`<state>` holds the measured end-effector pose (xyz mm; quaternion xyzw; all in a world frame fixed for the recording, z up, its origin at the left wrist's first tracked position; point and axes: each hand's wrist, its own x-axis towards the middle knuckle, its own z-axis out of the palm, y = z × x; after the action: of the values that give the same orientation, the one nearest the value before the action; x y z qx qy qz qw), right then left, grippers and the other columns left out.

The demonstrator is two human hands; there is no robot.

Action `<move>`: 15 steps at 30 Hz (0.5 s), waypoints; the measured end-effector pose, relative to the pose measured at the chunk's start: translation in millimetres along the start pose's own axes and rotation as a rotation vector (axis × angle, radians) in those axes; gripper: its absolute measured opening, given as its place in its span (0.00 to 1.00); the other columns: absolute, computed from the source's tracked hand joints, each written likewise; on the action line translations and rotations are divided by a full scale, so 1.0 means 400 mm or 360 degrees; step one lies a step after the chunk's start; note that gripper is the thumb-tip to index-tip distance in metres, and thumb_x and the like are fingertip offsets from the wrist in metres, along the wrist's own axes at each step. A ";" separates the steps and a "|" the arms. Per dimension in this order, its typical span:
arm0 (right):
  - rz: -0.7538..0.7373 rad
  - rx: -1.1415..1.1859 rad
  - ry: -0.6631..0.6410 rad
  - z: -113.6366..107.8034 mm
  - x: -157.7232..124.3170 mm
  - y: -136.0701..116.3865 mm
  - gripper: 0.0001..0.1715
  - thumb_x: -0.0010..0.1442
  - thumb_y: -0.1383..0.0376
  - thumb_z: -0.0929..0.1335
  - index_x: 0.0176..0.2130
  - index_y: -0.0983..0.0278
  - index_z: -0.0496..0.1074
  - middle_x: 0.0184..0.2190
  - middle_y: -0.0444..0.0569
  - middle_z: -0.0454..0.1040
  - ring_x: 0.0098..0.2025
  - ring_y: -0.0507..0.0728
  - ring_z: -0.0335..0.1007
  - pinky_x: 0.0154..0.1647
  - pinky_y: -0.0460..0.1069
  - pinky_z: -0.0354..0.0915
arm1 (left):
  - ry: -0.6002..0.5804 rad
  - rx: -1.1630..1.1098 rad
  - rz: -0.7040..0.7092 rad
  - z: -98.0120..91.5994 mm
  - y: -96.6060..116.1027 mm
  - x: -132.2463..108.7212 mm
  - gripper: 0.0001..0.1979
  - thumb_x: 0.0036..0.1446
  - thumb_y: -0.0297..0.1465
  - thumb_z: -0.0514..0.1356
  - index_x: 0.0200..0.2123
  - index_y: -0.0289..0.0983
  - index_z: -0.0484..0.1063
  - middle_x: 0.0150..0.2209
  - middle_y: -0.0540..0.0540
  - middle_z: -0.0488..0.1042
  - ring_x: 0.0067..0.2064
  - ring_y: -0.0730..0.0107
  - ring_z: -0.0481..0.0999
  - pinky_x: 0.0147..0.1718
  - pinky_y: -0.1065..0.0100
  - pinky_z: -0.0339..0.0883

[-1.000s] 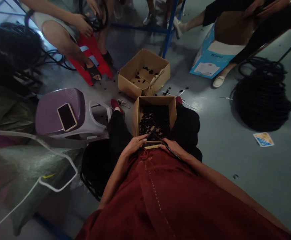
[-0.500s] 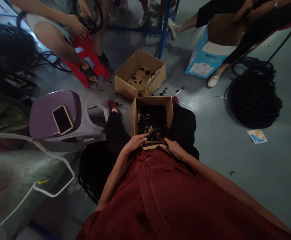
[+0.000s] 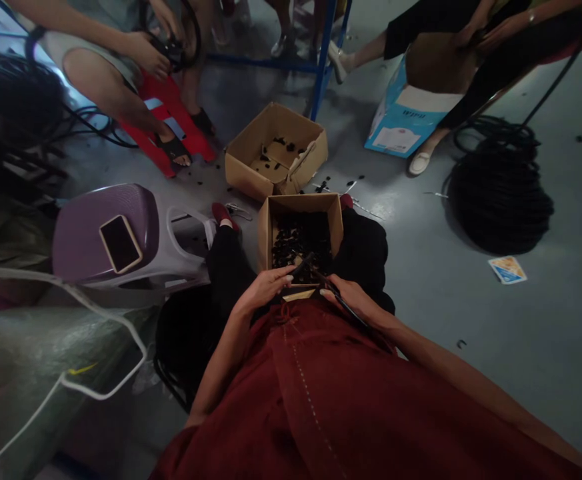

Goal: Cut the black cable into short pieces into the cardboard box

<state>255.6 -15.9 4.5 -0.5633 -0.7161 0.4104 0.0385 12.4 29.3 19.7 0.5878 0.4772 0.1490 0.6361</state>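
In the head view, the black strip (image 3: pixel 303 264) is best held steady over the near side of the cardboard box (image 3: pixel 336 227), pinched by the left grip (image 3: pixel 263 290) while a dark tool (image 3: pixel 352 311) of unclear kind is clasped in the right grip (image 3: pixel 355 297), the strip looking slim, dull and slanted above black pieces (image 3: pixel 291 241).

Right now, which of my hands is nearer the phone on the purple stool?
Left. Your left hand is to the right of the phone, by the near edge of the cardboard box between your legs; your right hand is farther right.
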 end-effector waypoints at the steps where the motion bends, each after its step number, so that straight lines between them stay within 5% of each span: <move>1: 0.0022 -0.0001 -0.0009 0.001 -0.003 0.001 0.17 0.61 0.52 0.57 0.38 0.62 0.63 0.33 0.51 0.72 0.31 0.57 0.68 0.32 0.48 0.58 | -0.0008 0.0004 -0.0016 0.004 -0.004 0.003 0.24 0.57 0.35 0.53 0.56 0.33 0.66 0.28 0.50 0.69 0.24 0.80 0.57 0.23 0.76 0.51; 15: 0.0238 -0.0035 -0.0158 0.045 -0.001 0.041 0.21 0.61 0.48 0.58 0.38 0.61 0.65 0.27 0.50 0.72 0.29 0.58 0.70 0.27 0.45 0.55 | -0.0063 -0.0092 -0.0195 0.025 -0.087 0.027 0.24 0.55 0.34 0.53 0.55 0.31 0.66 0.26 0.49 0.70 0.22 0.80 0.56 0.22 0.75 0.50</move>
<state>259.3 -25.4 -17.6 -0.5944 -0.6776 0.4318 -0.0340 12.7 22.2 -17.2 0.5417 0.4951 0.1120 0.6700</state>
